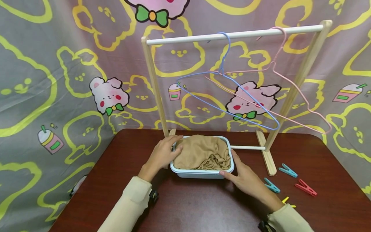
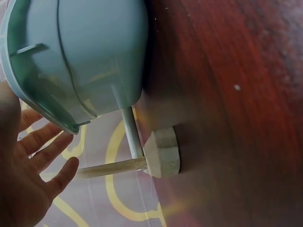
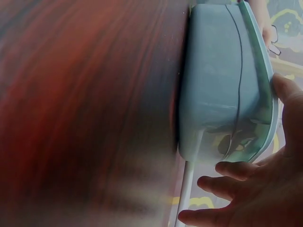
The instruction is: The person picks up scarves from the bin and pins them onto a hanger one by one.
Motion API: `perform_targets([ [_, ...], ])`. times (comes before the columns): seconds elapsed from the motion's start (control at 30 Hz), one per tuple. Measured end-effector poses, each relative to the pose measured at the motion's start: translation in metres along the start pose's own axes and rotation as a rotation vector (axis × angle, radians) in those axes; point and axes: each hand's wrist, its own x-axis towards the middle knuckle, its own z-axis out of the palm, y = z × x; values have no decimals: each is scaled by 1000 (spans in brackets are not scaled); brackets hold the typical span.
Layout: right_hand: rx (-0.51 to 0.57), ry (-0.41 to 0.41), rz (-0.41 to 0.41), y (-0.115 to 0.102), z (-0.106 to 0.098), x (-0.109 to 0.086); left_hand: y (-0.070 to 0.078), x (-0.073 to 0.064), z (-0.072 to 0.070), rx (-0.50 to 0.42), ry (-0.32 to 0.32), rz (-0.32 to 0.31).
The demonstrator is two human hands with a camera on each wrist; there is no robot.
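A light blue plastic basin (image 1: 200,174) sits on the table, with a bunched tan cloth (image 1: 194,149) filling it to the rim. At its left end is my left hand (image 1: 163,154), fingers reaching over the rim; the left wrist view shows that hand (image 2: 28,165) with fingers spread beside the rim. My right hand (image 1: 242,175) is at the right end, thumb on the front corner of the rim. In the right wrist view its fingers (image 3: 222,187) stretch loosely past the basin's side, not curled round it.
Behind the basin stands a wooden rack with a white rail (image 1: 185,39). From it hang a blue hanger (image 1: 223,74) and a pink hanger (image 1: 298,88). Blue clothespins (image 1: 288,170), a red clothespin (image 1: 306,187) and something yellow (image 1: 287,202) lie at right. A patterned curtain (image 1: 69,106) surrounds the table.
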Motion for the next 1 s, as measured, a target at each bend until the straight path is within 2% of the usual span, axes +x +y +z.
perform_targets([
  [0.17, 6, -6, 4, -1, 0, 0, 2, 5, 0, 5, -22, 3],
  [0.37, 0, -16, 11, -2, -1, -1, 5, 10, 0, 10, -19, 35],
  [0.57, 2, -12, 4, -2, -2, -1, 10, 14, -1, -11, -58, 16],
  [0.8, -1, -1, -6, -1, -1, 0, 14, 17, 0, -44, -131, -27],
  [1.0, -8, 9, -13, -1, 0, -1, 16, 18, 2, -68, -162, -50],
])
